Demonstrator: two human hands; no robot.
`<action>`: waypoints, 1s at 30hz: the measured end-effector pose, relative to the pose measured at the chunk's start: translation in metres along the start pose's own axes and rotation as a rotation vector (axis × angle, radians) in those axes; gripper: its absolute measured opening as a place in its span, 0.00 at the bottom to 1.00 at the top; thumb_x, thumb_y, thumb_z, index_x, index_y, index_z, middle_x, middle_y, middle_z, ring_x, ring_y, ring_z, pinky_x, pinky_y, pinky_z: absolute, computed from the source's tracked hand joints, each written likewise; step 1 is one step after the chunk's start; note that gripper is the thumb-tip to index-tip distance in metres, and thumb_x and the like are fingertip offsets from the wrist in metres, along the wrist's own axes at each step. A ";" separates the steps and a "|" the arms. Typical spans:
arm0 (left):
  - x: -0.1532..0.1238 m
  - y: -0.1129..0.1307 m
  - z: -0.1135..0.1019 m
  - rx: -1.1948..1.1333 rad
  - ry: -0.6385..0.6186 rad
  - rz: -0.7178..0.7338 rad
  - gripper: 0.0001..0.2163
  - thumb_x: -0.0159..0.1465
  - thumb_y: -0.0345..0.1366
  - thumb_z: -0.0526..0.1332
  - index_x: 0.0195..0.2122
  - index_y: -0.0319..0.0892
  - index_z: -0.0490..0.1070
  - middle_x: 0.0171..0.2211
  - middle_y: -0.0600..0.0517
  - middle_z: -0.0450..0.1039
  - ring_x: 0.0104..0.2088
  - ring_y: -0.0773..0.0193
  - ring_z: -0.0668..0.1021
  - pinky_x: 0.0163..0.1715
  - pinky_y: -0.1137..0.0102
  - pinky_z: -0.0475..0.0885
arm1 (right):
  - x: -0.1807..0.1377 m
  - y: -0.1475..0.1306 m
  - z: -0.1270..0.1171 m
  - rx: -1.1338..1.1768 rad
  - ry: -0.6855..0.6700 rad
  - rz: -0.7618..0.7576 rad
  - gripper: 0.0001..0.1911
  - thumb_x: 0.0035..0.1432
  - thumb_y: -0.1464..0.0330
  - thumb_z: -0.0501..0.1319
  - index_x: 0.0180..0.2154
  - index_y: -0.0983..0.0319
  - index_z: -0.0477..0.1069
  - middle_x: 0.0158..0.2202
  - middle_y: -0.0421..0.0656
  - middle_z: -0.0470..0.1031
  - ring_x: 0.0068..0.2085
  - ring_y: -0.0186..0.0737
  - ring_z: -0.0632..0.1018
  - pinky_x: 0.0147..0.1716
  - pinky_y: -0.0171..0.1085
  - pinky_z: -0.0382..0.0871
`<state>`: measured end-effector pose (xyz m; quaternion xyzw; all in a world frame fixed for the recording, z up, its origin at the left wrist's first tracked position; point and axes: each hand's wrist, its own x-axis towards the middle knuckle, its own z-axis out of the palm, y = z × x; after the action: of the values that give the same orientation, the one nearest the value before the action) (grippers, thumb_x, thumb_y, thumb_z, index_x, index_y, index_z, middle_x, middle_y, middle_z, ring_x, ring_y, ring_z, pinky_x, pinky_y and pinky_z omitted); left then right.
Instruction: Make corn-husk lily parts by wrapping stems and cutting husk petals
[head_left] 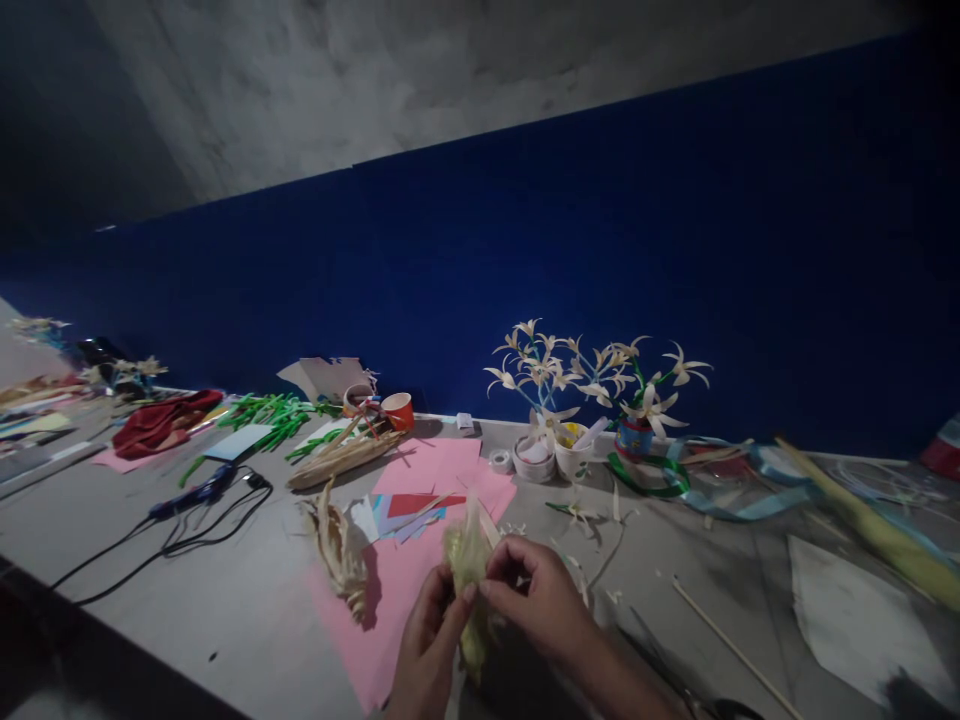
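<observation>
Both my hands meet near the bottom centre, above a pink paper sheet (390, 590). My left hand (429, 645) and my right hand (536, 595) are closed on a pale yellow-green corn husk (466, 560), fingertips pinching its top and sides. The husk's lower part hangs between my palms. A dried, curled husk (341, 550) lies on the table just left of my hands.
White husk flowers (592, 375) stand in small cups at the back. Green and blue ribbon (720, 490), a thin wooden stick (731, 650), a glue gun with black cable (199, 495), a red cup (399, 410), green stems (277, 415) and red cloth (161, 425) lie around.
</observation>
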<state>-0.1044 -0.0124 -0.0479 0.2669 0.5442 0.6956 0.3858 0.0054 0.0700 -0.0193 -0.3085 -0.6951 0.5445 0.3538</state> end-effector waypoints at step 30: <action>0.000 -0.009 0.006 0.432 0.093 0.352 0.13 0.59 0.44 0.60 0.38 0.41 0.74 0.29 0.49 0.78 0.30 0.57 0.78 0.28 0.69 0.72 | 0.000 0.010 0.008 -0.093 0.038 0.064 0.05 0.39 0.75 0.58 0.20 0.59 0.64 0.17 0.31 0.61 0.22 0.32 0.63 0.21 0.31 0.55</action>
<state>-0.0974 -0.0079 -0.0548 0.4012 0.6423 0.6311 0.1679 -0.0008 0.0685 -0.0306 -0.3570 -0.7027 0.5165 0.3347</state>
